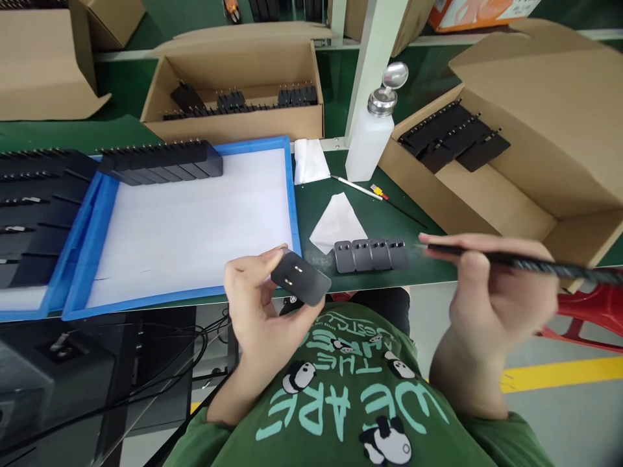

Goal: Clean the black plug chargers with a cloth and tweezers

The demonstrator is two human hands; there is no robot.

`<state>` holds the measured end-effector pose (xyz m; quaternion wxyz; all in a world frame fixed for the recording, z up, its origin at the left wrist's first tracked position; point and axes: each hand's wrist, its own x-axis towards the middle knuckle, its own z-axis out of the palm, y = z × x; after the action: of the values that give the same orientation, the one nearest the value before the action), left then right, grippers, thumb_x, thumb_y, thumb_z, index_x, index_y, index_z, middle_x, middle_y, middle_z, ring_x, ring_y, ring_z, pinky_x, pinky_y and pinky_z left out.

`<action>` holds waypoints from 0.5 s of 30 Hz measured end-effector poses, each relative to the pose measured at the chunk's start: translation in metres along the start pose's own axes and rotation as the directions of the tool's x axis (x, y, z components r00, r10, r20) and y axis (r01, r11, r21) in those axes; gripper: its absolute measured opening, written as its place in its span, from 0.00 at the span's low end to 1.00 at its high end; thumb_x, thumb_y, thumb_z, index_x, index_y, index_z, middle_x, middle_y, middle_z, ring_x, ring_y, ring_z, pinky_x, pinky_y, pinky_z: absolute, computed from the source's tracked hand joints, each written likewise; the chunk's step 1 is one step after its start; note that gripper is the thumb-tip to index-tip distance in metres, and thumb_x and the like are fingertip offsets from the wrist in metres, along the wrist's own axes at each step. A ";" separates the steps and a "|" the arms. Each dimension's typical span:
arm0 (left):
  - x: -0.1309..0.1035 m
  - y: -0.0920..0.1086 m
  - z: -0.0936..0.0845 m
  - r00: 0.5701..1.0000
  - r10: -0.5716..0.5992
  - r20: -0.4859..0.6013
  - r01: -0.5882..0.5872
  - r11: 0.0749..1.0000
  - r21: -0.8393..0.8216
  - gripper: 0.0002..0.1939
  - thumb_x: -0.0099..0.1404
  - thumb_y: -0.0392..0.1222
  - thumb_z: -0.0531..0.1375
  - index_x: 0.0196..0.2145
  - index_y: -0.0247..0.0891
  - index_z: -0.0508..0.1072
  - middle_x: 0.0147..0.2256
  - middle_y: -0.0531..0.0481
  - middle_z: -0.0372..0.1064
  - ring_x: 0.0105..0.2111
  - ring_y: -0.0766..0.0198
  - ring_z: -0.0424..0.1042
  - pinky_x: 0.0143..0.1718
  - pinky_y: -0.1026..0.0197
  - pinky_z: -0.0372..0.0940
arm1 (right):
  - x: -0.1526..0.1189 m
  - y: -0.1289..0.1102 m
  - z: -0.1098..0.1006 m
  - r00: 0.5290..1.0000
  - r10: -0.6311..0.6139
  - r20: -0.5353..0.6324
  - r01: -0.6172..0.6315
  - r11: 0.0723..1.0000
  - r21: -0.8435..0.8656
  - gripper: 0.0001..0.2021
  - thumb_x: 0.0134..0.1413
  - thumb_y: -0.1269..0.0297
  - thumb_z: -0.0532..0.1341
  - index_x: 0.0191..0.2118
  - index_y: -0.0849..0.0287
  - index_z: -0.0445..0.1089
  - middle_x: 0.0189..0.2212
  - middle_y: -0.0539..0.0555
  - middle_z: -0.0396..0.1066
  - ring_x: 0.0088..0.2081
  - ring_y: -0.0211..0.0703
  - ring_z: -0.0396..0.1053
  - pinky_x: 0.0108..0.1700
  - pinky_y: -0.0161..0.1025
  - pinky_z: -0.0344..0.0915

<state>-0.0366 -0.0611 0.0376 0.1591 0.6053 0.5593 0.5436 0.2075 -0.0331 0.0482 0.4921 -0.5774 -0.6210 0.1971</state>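
Observation:
My left hand (265,311) holds a black plug adapter (300,277) between thumb and fingers, its two metal prongs facing up, just past the table's front edge. My right hand (496,292) grips a thin black pen-like tool (516,261), whose tip points left toward several black adapters (370,255) standing in a row on the green table. In the blue-rimmed tray (293,220), a row of black adapters (165,161) lines the back left. A white cloth (338,220) lies behind the short row.
A white pump bottle (370,139) stands by a metal post (372,58). Near it lie a white stick (357,187) and a thin cable (402,209). Cardboard boxes of adapters stand at the back (243,123) and right (438,194). Another tray (53,292) is at the left.

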 end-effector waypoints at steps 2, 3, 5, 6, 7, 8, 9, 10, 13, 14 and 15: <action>0.001 -0.013 0.000 0.996 -0.089 -0.015 0.088 0.995 -0.041 0.36 0.52 0.33 0.73 0.56 0.48 0.68 0.49 0.47 0.62 0.52 0.53 0.72 0.40 0.54 0.79 | 0.022 0.029 -0.010 0.986 0.127 0.105 -0.070 0.899 -0.432 0.06 0.66 0.59 0.55 0.44 0.53 0.65 0.35 0.57 0.77 0.36 0.53 0.78 0.37 0.49 0.74; 0.001 -0.020 0.001 0.991 -0.130 -0.019 0.129 0.990 -0.063 0.34 0.52 0.34 0.73 0.55 0.47 0.68 0.49 0.46 0.62 0.52 0.53 0.72 0.40 0.55 0.79 | 0.033 0.041 -0.014 0.972 0.162 0.169 -0.055 0.858 -0.510 0.05 0.62 0.60 0.59 0.37 0.54 0.66 0.28 0.56 0.76 0.30 0.54 0.76 0.33 0.49 0.71; 0.003 -0.030 0.001 0.982 -0.184 -0.034 0.180 0.978 -0.102 0.32 0.53 0.35 0.73 0.54 0.44 0.68 0.50 0.46 0.63 0.53 0.54 0.72 0.41 0.56 0.78 | 0.052 0.055 -0.016 0.932 0.207 0.296 0.000 0.819 -0.574 0.08 0.55 0.61 0.63 0.28 0.55 0.66 0.21 0.55 0.72 0.25 0.54 0.72 0.30 0.48 0.67; 0.003 -0.033 0.001 0.980 -0.197 -0.040 0.191 0.975 -0.114 0.31 0.53 0.36 0.73 0.53 0.44 0.68 0.49 0.45 0.63 0.53 0.54 0.72 0.42 0.56 0.78 | 0.060 0.056 -0.014 0.919 0.208 0.334 0.030 0.809 -0.587 0.08 0.54 0.61 0.63 0.27 0.56 0.66 0.23 0.56 0.73 0.26 0.55 0.73 0.30 0.48 0.66; 0.004 -0.035 0.002 0.978 -0.204 -0.044 0.198 0.973 -0.121 0.31 0.53 0.36 0.73 0.53 0.44 0.68 0.49 0.45 0.64 0.53 0.54 0.72 0.42 0.56 0.78 | 0.067 0.054 -0.011 0.911 0.198 0.361 0.061 0.803 -0.593 0.07 0.56 0.60 0.62 0.29 0.57 0.68 0.27 0.59 0.75 0.30 0.57 0.74 0.33 0.49 0.66; 0.005 -0.035 0.002 0.978 -0.203 -0.046 0.196 0.973 -0.126 0.31 0.53 0.36 0.73 0.53 0.44 0.68 0.50 0.45 0.64 0.53 0.54 0.72 0.42 0.56 0.78 | 0.073 0.050 -0.004 0.907 0.177 0.383 0.091 0.804 -0.588 0.08 0.58 0.59 0.60 0.34 0.58 0.70 0.33 0.61 0.77 0.35 0.59 0.75 0.36 0.50 0.67; 0.006 -0.033 0.002 0.980 -0.195 -0.044 0.187 0.974 -0.131 0.31 0.53 0.36 0.73 0.53 0.44 0.68 0.50 0.45 0.64 0.53 0.54 0.72 0.42 0.56 0.78 | 0.079 0.044 0.004 0.901 0.150 0.407 0.123 0.812 -0.571 0.10 0.61 0.58 0.58 0.38 0.58 0.71 0.39 0.63 0.77 0.41 0.59 0.74 0.40 0.51 0.68; 0.007 -0.031 0.002 0.983 -0.181 -0.041 0.174 0.975 -0.136 0.32 0.53 0.35 0.73 0.53 0.44 0.68 0.50 0.45 0.64 0.53 0.54 0.72 0.42 0.56 0.78 | 0.085 0.038 0.015 0.887 0.124 0.444 0.157 0.825 -0.543 0.12 0.63 0.56 0.57 0.41 0.58 0.72 0.42 0.63 0.76 0.44 0.58 0.74 0.43 0.51 0.68; 0.009 -0.021 0.002 0.988 -0.147 -0.042 0.139 0.979 -0.147 0.32 0.53 0.35 0.73 0.54 0.46 0.68 0.50 0.45 0.63 0.52 0.54 0.72 0.41 0.57 0.78 | 0.102 0.031 0.059 0.779 0.093 0.621 0.225 0.882 -0.414 0.15 0.60 0.50 0.63 0.33 0.57 0.73 0.33 0.58 0.75 0.39 0.52 0.73 0.40 0.46 0.69; 0.010 -0.017 0.002 0.989 -0.138 -0.049 0.129 0.980 -0.150 0.32 0.53 0.35 0.73 0.54 0.46 0.68 0.50 0.45 0.63 0.52 0.54 0.72 0.41 0.57 0.78 | 0.107 0.033 0.076 0.735 0.095 0.671 0.225 0.900 -0.373 0.16 0.57 0.49 0.66 0.30 0.58 0.72 0.29 0.56 0.74 0.36 0.49 0.73 0.37 0.45 0.70; 0.011 -0.014 0.002 0.990 -0.130 -0.057 0.120 0.981 -0.152 0.32 0.53 0.35 0.73 0.54 0.46 0.68 0.49 0.45 0.63 0.52 0.54 0.72 0.41 0.57 0.78 | 0.112 0.037 0.091 0.702 0.093 0.706 0.216 0.917 -0.336 0.16 0.57 0.49 0.66 0.31 0.59 0.72 0.29 0.55 0.73 0.35 0.46 0.72 0.37 0.43 0.71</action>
<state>-0.0442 -0.0467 0.0309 0.2189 0.5370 0.5593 0.5924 0.1670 0.1076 0.0211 0.0948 -0.5217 -0.8076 0.2579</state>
